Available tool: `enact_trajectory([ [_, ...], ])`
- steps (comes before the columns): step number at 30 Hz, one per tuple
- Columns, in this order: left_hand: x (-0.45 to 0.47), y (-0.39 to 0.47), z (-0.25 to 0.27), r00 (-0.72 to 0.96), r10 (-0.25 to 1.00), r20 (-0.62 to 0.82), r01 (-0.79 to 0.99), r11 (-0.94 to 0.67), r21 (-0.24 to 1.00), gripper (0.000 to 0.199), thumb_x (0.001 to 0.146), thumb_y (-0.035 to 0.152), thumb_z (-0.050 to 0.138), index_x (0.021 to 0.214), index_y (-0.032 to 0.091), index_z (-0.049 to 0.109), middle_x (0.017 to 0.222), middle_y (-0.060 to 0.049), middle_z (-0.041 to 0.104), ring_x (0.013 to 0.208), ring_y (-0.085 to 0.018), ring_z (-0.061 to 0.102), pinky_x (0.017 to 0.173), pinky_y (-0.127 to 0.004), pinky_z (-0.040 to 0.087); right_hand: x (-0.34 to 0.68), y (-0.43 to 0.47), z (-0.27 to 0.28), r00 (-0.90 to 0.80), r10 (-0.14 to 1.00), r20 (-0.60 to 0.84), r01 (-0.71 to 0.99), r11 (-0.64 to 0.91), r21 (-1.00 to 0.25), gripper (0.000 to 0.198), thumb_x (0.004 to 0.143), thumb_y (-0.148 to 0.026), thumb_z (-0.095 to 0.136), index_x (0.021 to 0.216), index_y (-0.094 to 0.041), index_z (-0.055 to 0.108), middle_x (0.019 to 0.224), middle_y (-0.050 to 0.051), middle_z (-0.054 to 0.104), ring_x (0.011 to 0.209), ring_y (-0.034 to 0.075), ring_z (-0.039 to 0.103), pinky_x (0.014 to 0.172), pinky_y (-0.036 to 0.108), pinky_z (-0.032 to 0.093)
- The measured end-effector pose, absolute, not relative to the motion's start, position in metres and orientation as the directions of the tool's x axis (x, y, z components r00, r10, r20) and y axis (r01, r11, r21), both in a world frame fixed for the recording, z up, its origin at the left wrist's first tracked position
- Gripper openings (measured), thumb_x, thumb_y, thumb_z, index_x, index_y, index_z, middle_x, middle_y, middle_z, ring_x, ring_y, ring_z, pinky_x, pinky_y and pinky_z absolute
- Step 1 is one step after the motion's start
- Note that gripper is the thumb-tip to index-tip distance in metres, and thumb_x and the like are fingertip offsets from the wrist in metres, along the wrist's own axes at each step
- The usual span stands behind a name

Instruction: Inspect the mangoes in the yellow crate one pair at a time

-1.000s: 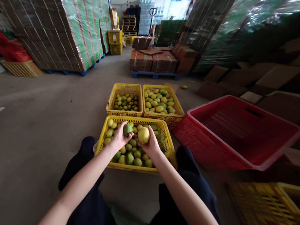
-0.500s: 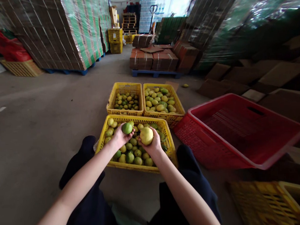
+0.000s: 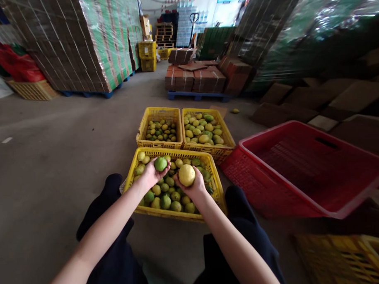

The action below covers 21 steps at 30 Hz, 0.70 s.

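My left hand (image 3: 153, 173) holds a green lemon (image 3: 161, 164) on its upturned palm and fingers. A larger, rounder yellow lemon (image 3: 187, 175) sits in my right hand (image 3: 195, 186), the fingers curled round its side and underneath. Both hands are above the near yellow crate (image 3: 179, 217), which contains many green and yellow lemons (image 3: 166, 201). My hands and forearms hide some of that fruit.
Behind the near crate stand two more yellow crates, the left (image 3: 159, 145) and the right (image 3: 225, 134), with lemons inside. A red crate (image 3: 272, 197) leans at the right, near flattened cardboard (image 3: 275, 114). Strapped cardboard (image 3: 209, 80) rests on a blue pallet (image 3: 195, 94) further back.
Both hands keep the same lemons and stay nearly in place above the crate. The whole scene sits slightly lower in the picture.
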State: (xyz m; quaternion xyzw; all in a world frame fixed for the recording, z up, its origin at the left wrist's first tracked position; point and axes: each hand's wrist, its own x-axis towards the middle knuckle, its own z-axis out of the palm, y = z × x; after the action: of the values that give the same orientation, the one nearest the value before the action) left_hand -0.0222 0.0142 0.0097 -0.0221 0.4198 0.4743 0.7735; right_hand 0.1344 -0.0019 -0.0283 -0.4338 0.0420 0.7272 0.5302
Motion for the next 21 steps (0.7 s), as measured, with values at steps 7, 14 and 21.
enact_trajectory([
  [7,-0.033,0.017,0.015,0.181,0.743,-0.644,-0.762,0.52,0.386,0.027,0.102,0.03,0.046,0.094,0.012,0.064,0.064,-0.006,0.066,0.048,-0.013,0.063,0.039,-0.017,0.051,0.134,0.002,-0.027,-0.072,0.707,-0.703,-0.781,-0.479,-0.402,0.031,0.1,-0.039,0.038,0.1,-0.021,0.064,0.069,0.006,0.071,0.059,0.022,0.066,0.047,0.029,0.053],
  [14,-0.036,0.016,0.01,0.191,0.75,-0.634,-0.768,0.516,0.379,0.025,0.1,0.02,0.041,0.098,0.011,0.064,0.065,-0.007,0.067,0.052,-0.015,0.066,0.043,-0.021,0.056,0.135,0.002,-0.029,0.014,0.665,-0.747,-0.787,-0.454,-0.419,0.017,0.096,-0.036,0.048,0.092,-0.025,0.06,0.063,0.0,0.066,0.055,0.02,0.063,0.048,0.029,0.054],
  [21,-0.035,0.016,0.017,0.136,0.745,-0.653,-0.802,0.47,0.368,0.015,0.097,0.027,0.056,0.096,0.014,0.062,0.065,-0.005,0.063,0.051,-0.014,0.063,0.04,-0.017,0.052,0.131,-0.002,-0.02,-0.127,0.652,-0.747,-0.716,-0.582,-0.386,0.023,0.097,-0.037,0.046,0.095,-0.02,0.062,0.066,0.005,0.067,0.055,0.021,0.063,0.047,0.03,0.053],
])
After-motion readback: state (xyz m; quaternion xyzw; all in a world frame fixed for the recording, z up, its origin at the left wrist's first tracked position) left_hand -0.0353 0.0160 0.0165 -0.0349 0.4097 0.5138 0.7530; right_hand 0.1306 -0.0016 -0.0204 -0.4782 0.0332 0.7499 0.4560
